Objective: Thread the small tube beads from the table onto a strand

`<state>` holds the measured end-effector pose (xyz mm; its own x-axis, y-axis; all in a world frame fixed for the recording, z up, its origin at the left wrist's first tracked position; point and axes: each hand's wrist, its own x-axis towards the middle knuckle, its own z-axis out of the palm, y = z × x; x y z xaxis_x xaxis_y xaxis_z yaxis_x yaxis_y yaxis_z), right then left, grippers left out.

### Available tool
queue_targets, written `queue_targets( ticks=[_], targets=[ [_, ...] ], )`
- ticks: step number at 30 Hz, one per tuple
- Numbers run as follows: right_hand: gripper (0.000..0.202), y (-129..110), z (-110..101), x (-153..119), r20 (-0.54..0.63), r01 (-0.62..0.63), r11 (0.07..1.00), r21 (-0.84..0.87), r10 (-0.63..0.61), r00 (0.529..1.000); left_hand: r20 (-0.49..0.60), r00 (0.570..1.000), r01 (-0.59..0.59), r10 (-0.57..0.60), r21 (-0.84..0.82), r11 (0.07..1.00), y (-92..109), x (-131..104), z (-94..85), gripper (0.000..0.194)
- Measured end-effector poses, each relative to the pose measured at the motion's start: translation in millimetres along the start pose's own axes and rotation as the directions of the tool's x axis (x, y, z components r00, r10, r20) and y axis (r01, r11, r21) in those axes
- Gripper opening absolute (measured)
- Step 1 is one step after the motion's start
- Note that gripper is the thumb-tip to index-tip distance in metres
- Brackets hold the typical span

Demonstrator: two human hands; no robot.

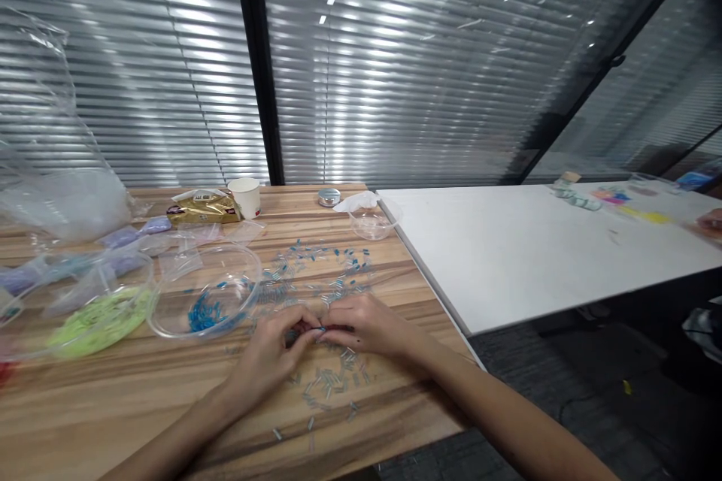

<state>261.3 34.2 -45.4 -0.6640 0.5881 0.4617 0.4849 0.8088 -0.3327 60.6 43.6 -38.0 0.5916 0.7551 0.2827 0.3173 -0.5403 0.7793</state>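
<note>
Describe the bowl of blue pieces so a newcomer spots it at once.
Start at the wood-grain table, left of the white table. Beyond and to the left of the person's left hand sits a round clear bowl. What sets it apart is the heap of blue pieces inside; the heap to its left is yellow-green.

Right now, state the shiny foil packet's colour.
The foil packet is mostly gold; head view shows it best.

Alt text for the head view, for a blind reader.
The left hand and right hand together pinch something tiny and blue over loose tubes on a wooden table. A clear bowl of blue tubes sits to their left.
</note>
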Motion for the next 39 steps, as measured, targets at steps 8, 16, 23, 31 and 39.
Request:
queue_targets(
  ticks=[8, 16, 23, 31, 39],
  targets=[
    [0.031, -1.8, 0.3, 1.2, -0.040, -0.002, 0.999, 0.035, 0.003, 0.999, 0.027, 0.989, 0.147, -0.145, -0.183, 0.972, -2.7, -0.2, 2.0, 0.019],
    [0.028, -4.6, -1.3, 2.3, -0.039, -0.022, 0.998, 0.063, 0.024, 0.999, 0.040, 0.983, 0.185, -0.181, -0.262, 0.947, -3.1, -0.7, 3.4, 0.024],
    [0.028, -8.2, -4.7, 3.5, -0.024, -0.030, 0.997, 0.078, 0.032, 0.999, 0.022, 0.984, 0.178, -0.178, -0.236, 0.955, -1.8, 0.0, 1.7, 0.024],
    [0.029, -7.4, -2.9, 2.4, -0.054, -0.012, 0.997, 0.080, 0.016, 0.998, 0.018, 0.989, 0.147, -0.147, -0.210, 0.967, -2.2, -1.0, 1.2, 0.022],
    [0.029, -7.9, -3.3, 3.2, -0.059, -0.018, 0.996, 0.091, 0.024, 0.998, 0.025, 0.990, 0.138, -0.136, -0.205, 0.969, -2.0, -0.7, 1.1, 0.020]
  ],
)
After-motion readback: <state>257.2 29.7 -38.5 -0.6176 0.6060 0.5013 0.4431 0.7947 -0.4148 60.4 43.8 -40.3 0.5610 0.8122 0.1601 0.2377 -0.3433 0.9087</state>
